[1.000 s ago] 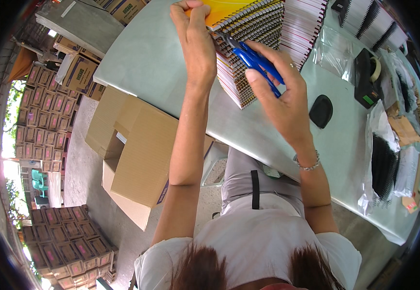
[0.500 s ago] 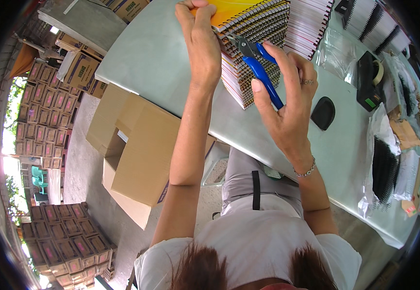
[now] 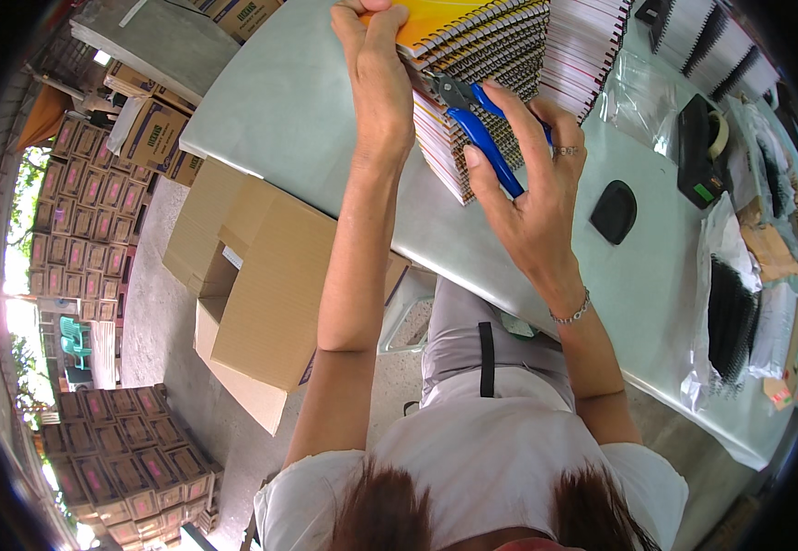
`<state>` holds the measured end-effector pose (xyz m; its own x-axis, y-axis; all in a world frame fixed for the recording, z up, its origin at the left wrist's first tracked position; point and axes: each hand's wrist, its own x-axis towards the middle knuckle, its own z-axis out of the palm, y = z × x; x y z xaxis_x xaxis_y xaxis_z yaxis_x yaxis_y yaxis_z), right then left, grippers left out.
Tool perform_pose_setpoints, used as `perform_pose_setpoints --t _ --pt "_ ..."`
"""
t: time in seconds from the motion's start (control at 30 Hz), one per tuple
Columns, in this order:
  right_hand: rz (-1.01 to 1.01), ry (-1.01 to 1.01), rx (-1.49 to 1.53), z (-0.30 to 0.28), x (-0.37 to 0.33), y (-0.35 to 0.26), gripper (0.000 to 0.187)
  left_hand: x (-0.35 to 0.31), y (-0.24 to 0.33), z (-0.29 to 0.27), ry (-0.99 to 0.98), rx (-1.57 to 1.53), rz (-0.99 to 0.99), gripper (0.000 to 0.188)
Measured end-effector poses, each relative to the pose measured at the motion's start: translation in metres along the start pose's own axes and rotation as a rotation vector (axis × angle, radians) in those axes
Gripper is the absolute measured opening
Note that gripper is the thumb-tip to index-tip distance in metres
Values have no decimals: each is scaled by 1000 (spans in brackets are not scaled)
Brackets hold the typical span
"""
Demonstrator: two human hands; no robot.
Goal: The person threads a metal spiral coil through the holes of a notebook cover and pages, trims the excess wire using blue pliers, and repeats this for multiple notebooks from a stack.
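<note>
A stack of spiral-bound notebooks (image 3: 445, 151) lies at the far edge of the view, its coil bindings facing right and toward me. The top one has a yellow cover (image 3: 445, 16). My left hand (image 3: 376, 83) grips the near left corner of the top notebook, fingers closed at its edge. In my right hand (image 3: 537, 174) is a pair of blue-handled wire cutters (image 3: 486, 147). Their jaws are at the coil end near the stack's left corner; whether they are closed on wire is too small to tell.
More bound notebooks (image 3: 582, 55) stand right of the stack. A black rounded object (image 3: 614, 212), a tape dispenser (image 3: 702, 151) and bagged black coils (image 3: 730, 312) lie on the table's right side. An open cardboard box (image 3: 275, 275) sits left of my legs. Stacked cartons (image 3: 132, 450) stand beyond.
My right hand and the wire cutters have shifted slightly left, with the handles a little lower. My left hand has moved slightly left, still on the top notebook.
</note>
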<state>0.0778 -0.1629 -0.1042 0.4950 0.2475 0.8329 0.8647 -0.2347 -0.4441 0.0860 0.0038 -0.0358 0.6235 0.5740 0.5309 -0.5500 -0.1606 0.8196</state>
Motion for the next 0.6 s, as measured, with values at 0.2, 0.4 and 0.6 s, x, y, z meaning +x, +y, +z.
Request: perform_pose_setpoints --t 0.2,0.4,0.6 --pt "836 -457 1182 -23 17 -9 40 0 -2 -3 0 30 1 6" --pt "221 -92 341 -12 2 -11 46 0 -2 -2 1 22 -1 6" --pt "94 -38 77 6 -18 -1 58 0 0 -4 -16 35 -4 6"
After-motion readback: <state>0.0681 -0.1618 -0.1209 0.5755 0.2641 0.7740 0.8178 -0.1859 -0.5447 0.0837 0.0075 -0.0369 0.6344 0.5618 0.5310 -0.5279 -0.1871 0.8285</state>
